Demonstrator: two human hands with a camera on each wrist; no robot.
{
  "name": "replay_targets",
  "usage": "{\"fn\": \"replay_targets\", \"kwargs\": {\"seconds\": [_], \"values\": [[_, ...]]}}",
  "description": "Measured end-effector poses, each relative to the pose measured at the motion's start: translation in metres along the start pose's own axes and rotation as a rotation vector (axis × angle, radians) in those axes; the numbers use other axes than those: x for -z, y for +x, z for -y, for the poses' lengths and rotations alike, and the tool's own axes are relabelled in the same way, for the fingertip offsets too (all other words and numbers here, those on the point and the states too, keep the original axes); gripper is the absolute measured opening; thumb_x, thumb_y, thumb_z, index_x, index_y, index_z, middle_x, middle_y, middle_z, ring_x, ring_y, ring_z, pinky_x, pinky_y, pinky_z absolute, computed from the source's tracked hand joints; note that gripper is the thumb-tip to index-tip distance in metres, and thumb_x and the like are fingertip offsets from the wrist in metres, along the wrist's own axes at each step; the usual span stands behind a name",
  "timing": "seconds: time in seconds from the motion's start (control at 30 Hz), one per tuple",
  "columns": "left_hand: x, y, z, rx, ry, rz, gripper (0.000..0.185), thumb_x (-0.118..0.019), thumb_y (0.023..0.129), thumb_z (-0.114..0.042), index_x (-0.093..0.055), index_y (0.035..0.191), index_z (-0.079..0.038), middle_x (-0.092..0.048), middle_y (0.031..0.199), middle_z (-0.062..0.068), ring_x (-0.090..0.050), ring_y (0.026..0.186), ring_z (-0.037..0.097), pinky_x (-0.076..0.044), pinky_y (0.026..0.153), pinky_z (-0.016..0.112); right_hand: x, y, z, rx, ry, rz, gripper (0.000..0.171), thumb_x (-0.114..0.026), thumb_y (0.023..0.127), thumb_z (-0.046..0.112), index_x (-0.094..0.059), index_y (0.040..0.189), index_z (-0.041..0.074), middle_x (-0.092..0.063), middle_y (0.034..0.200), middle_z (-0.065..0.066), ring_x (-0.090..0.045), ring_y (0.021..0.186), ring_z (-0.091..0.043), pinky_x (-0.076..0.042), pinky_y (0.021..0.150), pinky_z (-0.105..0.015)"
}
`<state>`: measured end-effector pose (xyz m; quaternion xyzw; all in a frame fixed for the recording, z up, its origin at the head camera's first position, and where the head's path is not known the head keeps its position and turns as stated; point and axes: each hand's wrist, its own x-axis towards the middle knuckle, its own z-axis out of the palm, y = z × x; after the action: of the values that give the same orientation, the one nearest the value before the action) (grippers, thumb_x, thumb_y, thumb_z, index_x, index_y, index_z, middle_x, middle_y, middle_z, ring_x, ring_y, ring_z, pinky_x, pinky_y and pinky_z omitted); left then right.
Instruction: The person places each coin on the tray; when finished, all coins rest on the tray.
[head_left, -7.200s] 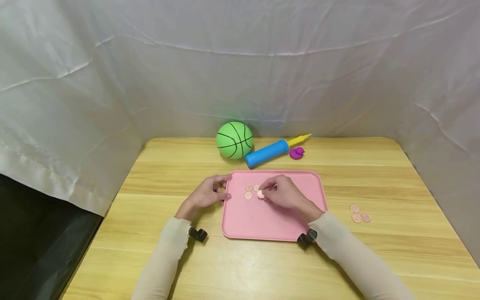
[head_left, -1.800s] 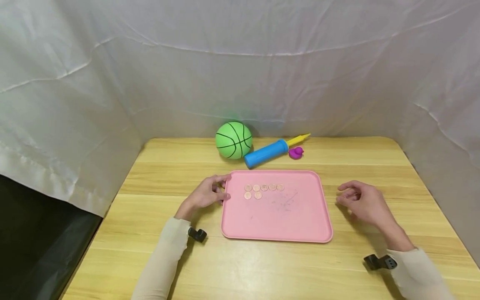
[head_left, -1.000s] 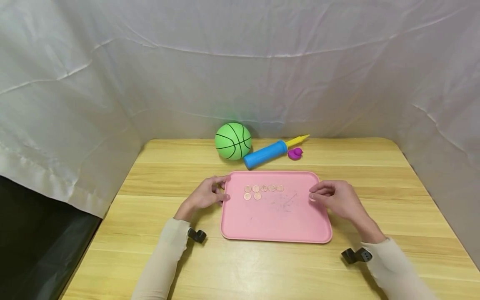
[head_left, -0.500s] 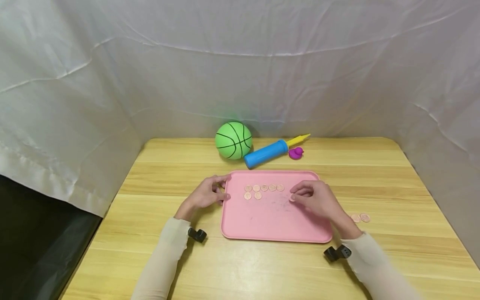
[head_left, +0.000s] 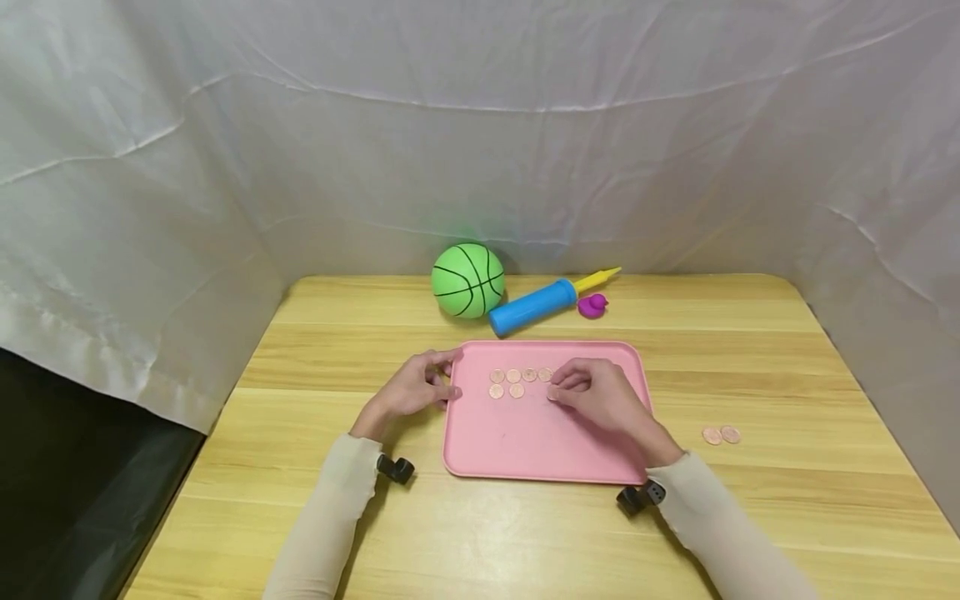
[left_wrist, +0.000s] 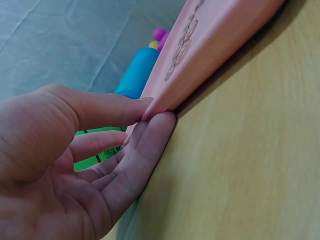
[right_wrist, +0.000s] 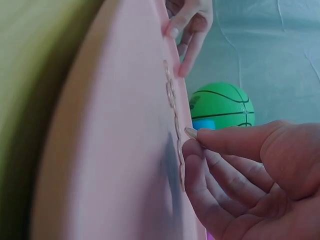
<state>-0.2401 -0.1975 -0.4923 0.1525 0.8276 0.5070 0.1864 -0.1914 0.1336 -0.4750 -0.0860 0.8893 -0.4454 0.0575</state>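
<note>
A pink tray [head_left: 517, 454] lies on the wooden table. My left hand [head_left: 411, 385] pinches its left rim; in the left wrist view the thumb [left_wrist: 112, 109] is on top and a finger is under the edge. Over the tray, my right hand [head_left: 600, 396] pinches a copper-coloured coin [right_wrist: 192, 133] between thumb and forefinger. Coins [head_left: 513, 376] lie in a row along the tray's upper part, the right end of it hidden by my right hand. Below that row two coins [head_left: 517, 390] lie side by side, left of the held coin.
Two more coins [head_left: 712, 436] lie on the table right of the tray. Behind the tray are a green ball [head_left: 468, 282] with black lines, a blue hand pump [head_left: 534, 307] with a yellow nozzle, and a purple toy duck [head_left: 592, 306]. Grey-white cloth [head_left: 540, 167] hangs around the table.
My right hand reached to the loose coins at right, then came back left over the tray with one coin. The row on the tray has grown longer. The left hand stayed at the rim.
</note>
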Motion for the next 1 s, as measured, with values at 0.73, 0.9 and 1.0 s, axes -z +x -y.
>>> {"fn": "replay_targets", "kwargs": {"seconds": [0.73,0.9,1.0], "values": [[0.0,0.001,0.0,-0.002,-0.006,0.011,0.074,-0.076,0.087,0.0,-0.046,0.154,-0.007,-0.053,0.117,0.019,-0.06,0.075,0.017,-0.069,0.068,0.035,-0.013,0.016,0.019,-0.069,-0.03,0.065,0.016,-0.078,0.089,0.018,-0.077,0.103,0.012,-0.077,0.093,-0.003,-0.069,0.078,-0.015,-0.059,0.069,-0.026],[0.0,0.001,0.0,0.003,-0.002,0.006,0.073,-0.076,0.087,0.001,-0.046,0.154,-0.008,-0.053,0.117,0.02,-0.06,0.076,0.017,-0.069,0.067,0.034,-0.005,0.011,0.021,-0.07,-0.022,0.067,0.017,-0.074,0.09,0.012,-0.076,0.107,0.01,-0.077,0.098,-0.005,-0.07,0.08,-0.016,-0.061,0.069,-0.026],[0.0,0.0,0.0,-0.002,0.001,0.0,0.073,-0.076,0.087,0.001,-0.046,0.153,-0.008,-0.053,0.117,0.02,-0.059,0.075,0.017,-0.068,0.067,0.034,0.001,0.008,0.022,-0.081,0.007,0.069,0.019,-0.072,0.092,0.012,-0.075,0.11,0.008,-0.077,0.101,-0.008,-0.071,0.079,-0.018,-0.063,0.065,-0.028]]}}
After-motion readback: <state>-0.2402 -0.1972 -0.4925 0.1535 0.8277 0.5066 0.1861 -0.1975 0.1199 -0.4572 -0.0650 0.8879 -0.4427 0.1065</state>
